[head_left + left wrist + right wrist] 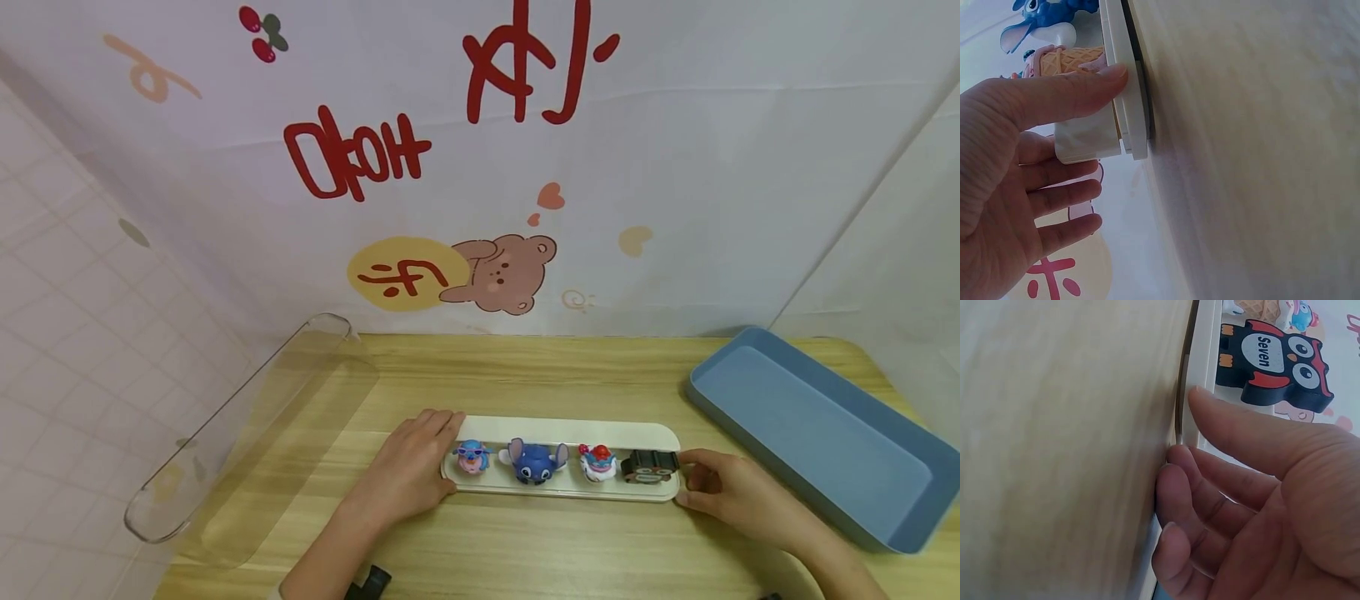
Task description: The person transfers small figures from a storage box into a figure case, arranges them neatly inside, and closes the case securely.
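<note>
A long cream-white two-step display stand (558, 430) lies on the wooden table with several small figures in a row. From left to right these are a pink figure with blue top and sunglasses (472, 460), a blue big-eared Stitch figure (534, 465), a white figure with a red top (598, 467) and a dark owl block (649, 468) marked "Seven". My left hand (411, 465) grips the stand's left end, thumb on its front edge. At the right end, my right hand (729, 487) pinches the stand's corner between thumb and index finger, its other fingers curled.
A clear plastic cover (262, 425) leans along the table's left side. To the right rests a shallow blue tray (817, 446). Behind the table (525, 375) hangs a white printed cloth (675, 167), with another cloth wall on the left.
</note>
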Available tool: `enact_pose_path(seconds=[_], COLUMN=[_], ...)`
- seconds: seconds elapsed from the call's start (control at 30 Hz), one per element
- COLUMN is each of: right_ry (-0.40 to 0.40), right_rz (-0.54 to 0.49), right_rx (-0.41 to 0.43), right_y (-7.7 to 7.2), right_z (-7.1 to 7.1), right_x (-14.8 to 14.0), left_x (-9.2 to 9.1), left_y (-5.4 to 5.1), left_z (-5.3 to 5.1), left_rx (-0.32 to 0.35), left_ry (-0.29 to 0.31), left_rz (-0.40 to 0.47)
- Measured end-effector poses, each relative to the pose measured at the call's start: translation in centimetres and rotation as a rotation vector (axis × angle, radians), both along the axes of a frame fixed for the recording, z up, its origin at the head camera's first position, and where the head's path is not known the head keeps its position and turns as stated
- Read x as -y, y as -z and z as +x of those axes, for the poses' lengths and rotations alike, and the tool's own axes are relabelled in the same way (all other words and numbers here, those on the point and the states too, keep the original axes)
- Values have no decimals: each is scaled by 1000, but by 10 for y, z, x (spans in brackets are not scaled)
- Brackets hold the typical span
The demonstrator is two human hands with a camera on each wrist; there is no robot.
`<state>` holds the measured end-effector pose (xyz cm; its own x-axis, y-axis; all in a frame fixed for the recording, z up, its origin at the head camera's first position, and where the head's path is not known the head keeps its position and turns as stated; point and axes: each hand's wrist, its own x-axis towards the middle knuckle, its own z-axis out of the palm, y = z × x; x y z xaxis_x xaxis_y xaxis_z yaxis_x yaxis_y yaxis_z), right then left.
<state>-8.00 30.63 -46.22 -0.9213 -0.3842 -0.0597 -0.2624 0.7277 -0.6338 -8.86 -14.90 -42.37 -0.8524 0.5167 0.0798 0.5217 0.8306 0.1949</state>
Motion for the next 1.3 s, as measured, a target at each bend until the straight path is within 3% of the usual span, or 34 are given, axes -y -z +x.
enact_pose_path(seconds=[0.43, 0.63, 0.73, 1.0, 1.3], right_ry=[1, 3, 1, 4, -5], right_rz=[18, 22, 18, 32, 35], right_rx=[11, 15, 8, 7, 6], right_y=[-1, -2, -1, -2, -2], right_z=[0, 1, 1, 1, 1], right_x=[0, -1, -1, -2, 0], left_x=[0, 5, 13, 37, 65], left_y=[-1, -8, -14, -36, -60], left_z=[0, 3, 5, 7, 6], left_rx=[26, 86, 78, -72, -375], left_ry=[-5, -43, -56, -77, -140], left_rz=[18, 60, 76, 72, 87])
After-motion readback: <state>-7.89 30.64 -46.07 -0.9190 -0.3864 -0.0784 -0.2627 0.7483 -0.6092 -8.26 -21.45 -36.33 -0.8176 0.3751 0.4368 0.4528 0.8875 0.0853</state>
